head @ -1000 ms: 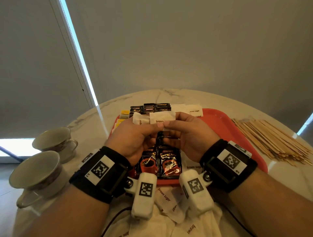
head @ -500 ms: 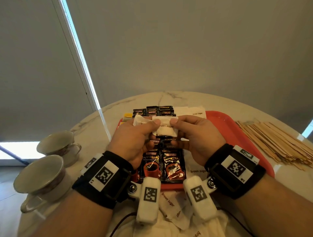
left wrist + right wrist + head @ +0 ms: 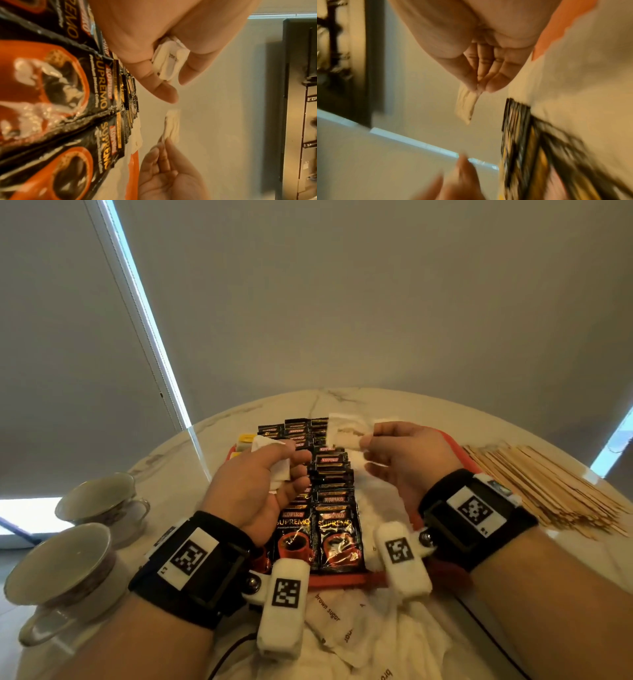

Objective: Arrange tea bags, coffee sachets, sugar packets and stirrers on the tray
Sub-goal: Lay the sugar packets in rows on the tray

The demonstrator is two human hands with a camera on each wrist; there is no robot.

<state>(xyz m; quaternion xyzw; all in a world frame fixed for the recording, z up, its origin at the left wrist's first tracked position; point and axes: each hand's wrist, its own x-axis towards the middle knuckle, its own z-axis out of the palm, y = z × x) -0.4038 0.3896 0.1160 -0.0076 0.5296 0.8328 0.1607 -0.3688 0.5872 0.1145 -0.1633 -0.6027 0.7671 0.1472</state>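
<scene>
Hands have come apart since half a second ago, when both met on one small stack of sugar packets over the tray (image 3: pixel 460 445). Now the right hand (image 3: pixel 407 460) pinches a single packet (image 3: pixel 346 433) by its edge between thumb and fingertips and holds it in the air above the far end of the tray, while the left hand (image 3: pixel 260 491) curls round the rest of the stack (image 3: pixel 274 463), a few white packets pressed between thumb and fingers. My reading is that one packet has been peeled off the stack and is ready to be laid down, probably with the white packets already lying right of the coffee sachets (image 3: pixel 322 508). Those sachets fill two rows down the middle of the tray, so that part looks done. Stirrers (image 3: pixel 548 484) lie in a heap on the counter (image 3: pixel 342 402), off the tray to the right, not yet arranged. More packets (image 3: pixel 329 614) lie loose on the counter by the near edge of the tray.

Much is hidden. Wrists and cameras cover the near right of the tray. Yellow items (image 3: pixel 245 441) at the far left, perhaps tea bags, are mostly behind the left hand. Motion smears the right wrist view, so the print on the pinched packet cannot be read. Two cups (image 3: pixel 61 570) stand at the left.
</scene>
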